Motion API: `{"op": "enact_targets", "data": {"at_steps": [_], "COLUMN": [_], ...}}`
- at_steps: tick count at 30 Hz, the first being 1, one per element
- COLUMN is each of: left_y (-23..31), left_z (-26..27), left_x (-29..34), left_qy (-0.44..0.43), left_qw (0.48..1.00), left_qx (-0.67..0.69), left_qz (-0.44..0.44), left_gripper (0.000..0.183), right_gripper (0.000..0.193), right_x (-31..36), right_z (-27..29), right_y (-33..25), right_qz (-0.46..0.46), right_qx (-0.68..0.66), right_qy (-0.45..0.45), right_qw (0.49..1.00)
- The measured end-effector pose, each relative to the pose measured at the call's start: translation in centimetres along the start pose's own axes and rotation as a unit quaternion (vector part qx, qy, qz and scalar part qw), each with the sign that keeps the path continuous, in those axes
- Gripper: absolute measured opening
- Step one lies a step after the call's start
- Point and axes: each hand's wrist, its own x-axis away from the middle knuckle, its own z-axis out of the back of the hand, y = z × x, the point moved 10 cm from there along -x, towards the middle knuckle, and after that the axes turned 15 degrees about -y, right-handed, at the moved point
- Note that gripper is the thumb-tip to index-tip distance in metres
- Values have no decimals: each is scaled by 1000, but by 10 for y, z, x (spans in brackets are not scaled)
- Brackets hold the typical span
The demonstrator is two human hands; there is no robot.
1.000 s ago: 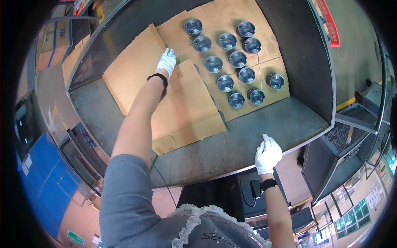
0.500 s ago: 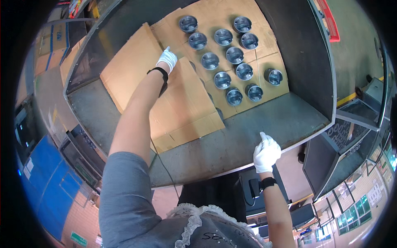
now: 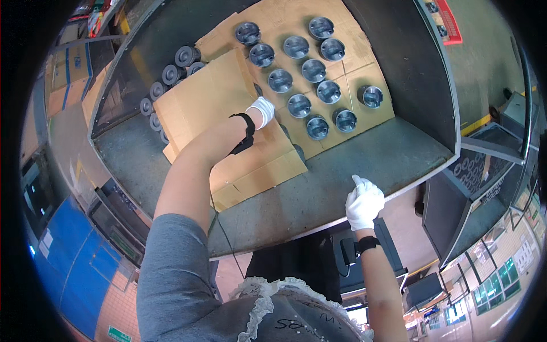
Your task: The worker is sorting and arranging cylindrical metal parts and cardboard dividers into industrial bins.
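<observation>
Cardboard sheet (image 3: 228,108), brown and flat, lay in the upper middle over round metal cups (image 3: 299,105). Left hand (image 3: 262,110) pinched its edge. Right hand (image 3: 363,202) hung open, lower right.

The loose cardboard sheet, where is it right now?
In the head view, the cardboard sheet lies left-centre on the grey table, under the left hand, beside the metal cups.

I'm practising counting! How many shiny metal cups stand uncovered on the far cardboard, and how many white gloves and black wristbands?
Metal cups: 12
White gloves: 2
Black wristbands: 2
Total: 16
</observation>
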Motion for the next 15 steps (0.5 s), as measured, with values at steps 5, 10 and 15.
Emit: {"op": "enact_targets", "data": {"at_steps": [5,10,15], "left_y": [22,33,62], "left_z": [34,57,70], "left_x": [36,116,241], "left_qy": [-138,-111,0], "left_qw": [984,988,990], "left_qx": [-55,-26,-96], "left_qz": [-102,-105,-107], "left_gripper": [23,15,6], "right_gripper": [29,27,21], "right_x": [6,12,22], "right_z": [2,7,7], "right_y": [10,10,19], "right_qz": [-6,-3,-54], "right_qx": [11,-25,-59], "right_qy": [9,17,-13], "right_qw": [1000,1000,997]}}
